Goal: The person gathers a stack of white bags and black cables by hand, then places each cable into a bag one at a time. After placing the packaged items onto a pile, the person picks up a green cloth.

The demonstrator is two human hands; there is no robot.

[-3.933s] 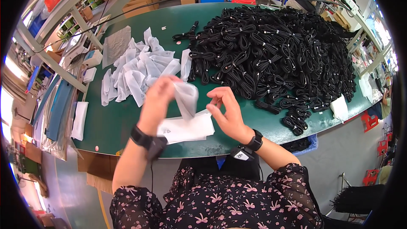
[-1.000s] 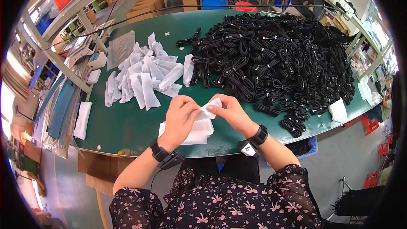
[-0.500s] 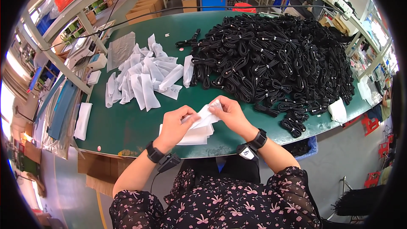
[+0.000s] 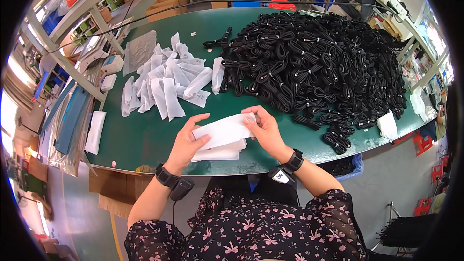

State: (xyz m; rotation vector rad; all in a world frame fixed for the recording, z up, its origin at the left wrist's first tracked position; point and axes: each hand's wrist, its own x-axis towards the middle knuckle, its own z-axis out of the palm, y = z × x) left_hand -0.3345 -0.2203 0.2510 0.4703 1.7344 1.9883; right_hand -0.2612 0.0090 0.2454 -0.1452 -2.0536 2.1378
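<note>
My left hand (image 4: 185,141) and my right hand (image 4: 268,134) hold a flat white frosted bag (image 4: 223,129) between them, above the table's near edge. The right thumb and fingers pinch its right end. At the left end, the thumb lies over the bag while the other fingers curve up behind it. Under it, a small stack of similar white bags (image 4: 221,153) lies on the green table (image 4: 140,145). Further left is a heap of white bags (image 4: 166,84), their contents unclear. A large mound of coiled black cables (image 4: 309,67) covers the right side of the table.
A clear plastic sheet (image 4: 139,50) lies behind the bag heap. One white packet (image 4: 95,132) rests at the left edge, another (image 4: 386,125) at the right. Metal frame posts (image 4: 72,75) flank the table. A blue-lined bin (image 4: 355,166) stands below the right edge.
The bag between my hands has gone from bunched to spread out lengthwise. My left hand has moved left and its fingers have opened wider; my right hand keeps its pinch.
</note>
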